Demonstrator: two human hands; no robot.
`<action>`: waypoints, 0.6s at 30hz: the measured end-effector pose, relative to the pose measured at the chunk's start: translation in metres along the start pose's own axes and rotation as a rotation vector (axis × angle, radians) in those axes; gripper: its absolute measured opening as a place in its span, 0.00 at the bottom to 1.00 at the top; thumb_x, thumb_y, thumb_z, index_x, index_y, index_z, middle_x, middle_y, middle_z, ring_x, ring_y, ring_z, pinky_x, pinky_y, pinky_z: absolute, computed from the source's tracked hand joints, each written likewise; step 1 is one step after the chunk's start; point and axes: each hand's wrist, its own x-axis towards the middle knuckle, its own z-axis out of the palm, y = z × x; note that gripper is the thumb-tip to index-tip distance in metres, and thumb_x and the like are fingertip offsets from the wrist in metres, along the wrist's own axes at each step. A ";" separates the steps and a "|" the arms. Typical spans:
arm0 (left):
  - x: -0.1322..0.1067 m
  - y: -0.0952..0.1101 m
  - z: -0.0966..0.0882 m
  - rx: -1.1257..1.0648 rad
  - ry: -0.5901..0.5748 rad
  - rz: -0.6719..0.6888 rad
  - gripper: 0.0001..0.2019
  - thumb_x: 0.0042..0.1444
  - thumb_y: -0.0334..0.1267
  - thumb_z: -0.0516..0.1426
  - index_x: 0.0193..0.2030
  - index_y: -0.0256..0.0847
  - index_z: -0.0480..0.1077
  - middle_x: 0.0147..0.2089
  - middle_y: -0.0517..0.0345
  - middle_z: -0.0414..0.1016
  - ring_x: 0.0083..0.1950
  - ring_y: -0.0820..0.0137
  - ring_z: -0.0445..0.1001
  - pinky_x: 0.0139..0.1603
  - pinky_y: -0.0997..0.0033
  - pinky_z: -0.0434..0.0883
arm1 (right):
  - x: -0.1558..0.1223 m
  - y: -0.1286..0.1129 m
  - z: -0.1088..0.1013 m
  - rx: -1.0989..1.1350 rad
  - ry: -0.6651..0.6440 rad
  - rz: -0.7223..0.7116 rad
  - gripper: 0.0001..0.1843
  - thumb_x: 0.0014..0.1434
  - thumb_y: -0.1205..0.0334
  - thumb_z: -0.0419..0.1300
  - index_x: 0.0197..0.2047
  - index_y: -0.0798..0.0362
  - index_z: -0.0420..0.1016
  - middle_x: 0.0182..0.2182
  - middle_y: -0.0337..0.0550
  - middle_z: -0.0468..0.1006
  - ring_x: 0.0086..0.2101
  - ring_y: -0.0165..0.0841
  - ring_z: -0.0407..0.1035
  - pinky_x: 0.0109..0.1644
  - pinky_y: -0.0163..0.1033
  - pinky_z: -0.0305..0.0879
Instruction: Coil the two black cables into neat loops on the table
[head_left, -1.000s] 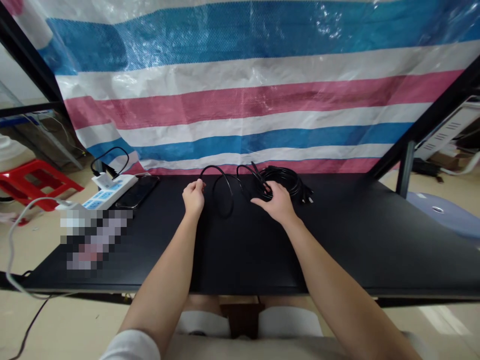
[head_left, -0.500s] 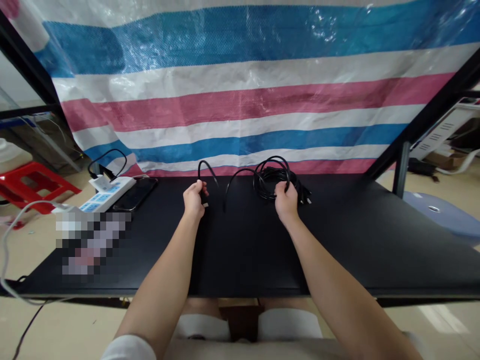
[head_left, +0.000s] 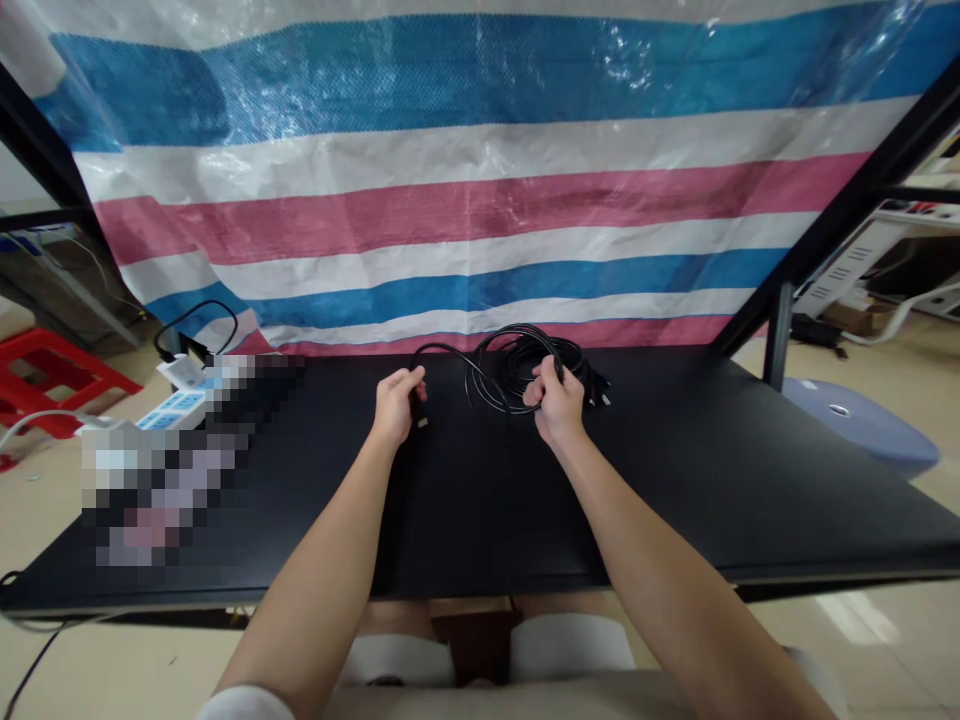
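A black cable (head_left: 444, 347) runs in an arc between my two hands over the black table. My left hand (head_left: 394, 404) is closed on the cable near one end, where a small metal-tipped plug (head_left: 423, 422) sticks out below the fingers. My right hand (head_left: 559, 402) is closed around loops of the same cable. Just behind it, a coiled bundle of black cable (head_left: 517, 360) rests at the table's back edge. Several connector ends (head_left: 604, 398) poke out at the right of the bundle; which cable each belongs to I cannot tell.
A white power strip (head_left: 180, 408) with plugs lies on the table's left, beside a blurred-out patch. Striped plastic sheeting (head_left: 465, 230) hangs behind the black table (head_left: 480, 500). Left on the floor is a red stool (head_left: 60, 365); at right, a bluish-grey stool (head_left: 847, 425).
My right hand has moved slightly left, and the loops now spread wider towards my left hand. The cable between the hands has changed shape. The head view has shifted a little right.
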 end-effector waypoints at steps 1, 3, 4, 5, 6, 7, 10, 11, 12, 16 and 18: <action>-0.002 -0.001 0.002 0.052 -0.048 0.000 0.18 0.44 0.44 0.61 0.12 0.41 0.61 0.14 0.62 0.60 0.18 0.76 0.60 0.22 0.74 0.60 | 0.001 -0.001 0.000 0.038 -0.052 0.031 0.33 0.44 0.24 0.54 0.19 0.46 0.51 0.11 0.27 0.48 0.14 0.26 0.48 0.17 0.35 0.51; -0.006 -0.001 0.005 0.192 -0.110 -0.012 0.22 0.48 0.48 0.59 0.10 0.41 0.61 0.12 0.60 0.59 0.17 0.75 0.58 0.22 0.72 0.59 | 0.000 -0.002 -0.001 0.069 -0.160 0.059 0.36 0.42 0.21 0.52 0.17 0.46 0.47 0.11 0.28 0.47 0.14 0.26 0.49 0.18 0.36 0.53; -0.007 -0.001 0.007 0.277 -0.119 -0.025 0.24 0.50 0.50 0.58 0.09 0.42 0.61 0.11 0.60 0.58 0.16 0.74 0.58 0.22 0.72 0.59 | -0.001 -0.001 -0.001 0.072 -0.200 0.063 0.37 0.41 0.20 0.51 0.17 0.46 0.46 0.11 0.29 0.48 0.15 0.26 0.50 0.18 0.36 0.53; -0.009 0.000 0.008 0.367 -0.108 -0.038 0.25 0.51 0.50 0.57 0.08 0.42 0.61 0.10 0.60 0.57 0.15 0.74 0.58 0.22 0.71 0.59 | -0.002 -0.001 0.000 0.072 -0.231 0.063 0.38 0.39 0.18 0.51 0.16 0.47 0.46 0.11 0.30 0.50 0.15 0.26 0.51 0.18 0.36 0.54; -0.011 0.001 0.010 0.462 -0.080 -0.048 0.26 0.53 0.50 0.56 0.08 0.43 0.61 0.09 0.60 0.56 0.15 0.72 0.59 0.23 0.70 0.59 | -0.004 0.000 0.000 0.069 -0.251 0.061 0.39 0.36 0.17 0.51 0.16 0.47 0.47 0.12 0.31 0.53 0.16 0.26 0.51 0.19 0.36 0.54; -0.012 0.002 0.011 0.560 -0.040 -0.052 0.26 0.53 0.49 0.56 0.08 0.43 0.61 0.09 0.59 0.56 0.16 0.70 0.61 0.25 0.69 0.60 | -0.005 0.002 0.001 0.063 -0.265 0.057 0.39 0.33 0.17 0.53 0.17 0.47 0.48 0.13 0.32 0.55 0.16 0.25 0.52 0.19 0.35 0.54; -0.019 0.007 0.019 0.827 0.089 -0.041 0.24 0.55 0.47 0.55 0.09 0.45 0.61 0.14 0.54 0.63 0.25 0.61 0.71 0.31 0.65 0.64 | -0.009 0.007 0.002 0.049 -0.308 0.059 0.38 0.29 0.22 0.61 0.19 0.48 0.53 0.18 0.34 0.63 0.19 0.26 0.54 0.21 0.35 0.55; -0.021 0.009 0.022 0.894 0.114 -0.042 0.23 0.55 0.47 0.55 0.10 0.45 0.62 0.16 0.52 0.66 0.29 0.58 0.73 0.33 0.64 0.64 | -0.010 0.008 0.002 0.051 -0.325 0.063 0.37 0.29 0.24 0.63 0.20 0.48 0.55 0.19 0.35 0.65 0.19 0.26 0.55 0.21 0.35 0.56; -0.023 0.010 0.025 0.946 0.131 -0.051 0.22 0.56 0.47 0.54 0.12 0.45 0.62 0.19 0.50 0.69 0.32 0.55 0.74 0.35 0.62 0.65 | -0.011 0.009 0.003 0.057 -0.339 0.065 0.36 0.29 0.25 0.64 0.21 0.49 0.57 0.20 0.35 0.66 0.20 0.26 0.56 0.22 0.35 0.56; -0.029 0.014 0.031 1.022 0.176 -0.103 0.19 0.54 0.43 0.55 0.14 0.45 0.59 0.25 0.45 0.72 0.39 0.48 0.75 0.40 0.56 0.66 | -0.013 0.010 0.005 0.076 -0.344 0.048 0.36 0.30 0.24 0.62 0.21 0.49 0.58 0.22 0.38 0.69 0.20 0.26 0.57 0.21 0.35 0.56; -0.028 0.014 0.031 1.021 0.188 -0.091 0.18 0.53 0.41 0.56 0.15 0.45 0.58 0.24 0.45 0.71 0.39 0.47 0.75 0.41 0.55 0.67 | -0.013 0.008 0.006 0.017 -0.311 0.069 0.33 0.31 0.29 0.65 0.19 0.49 0.58 0.19 0.36 0.67 0.19 0.26 0.57 0.22 0.36 0.57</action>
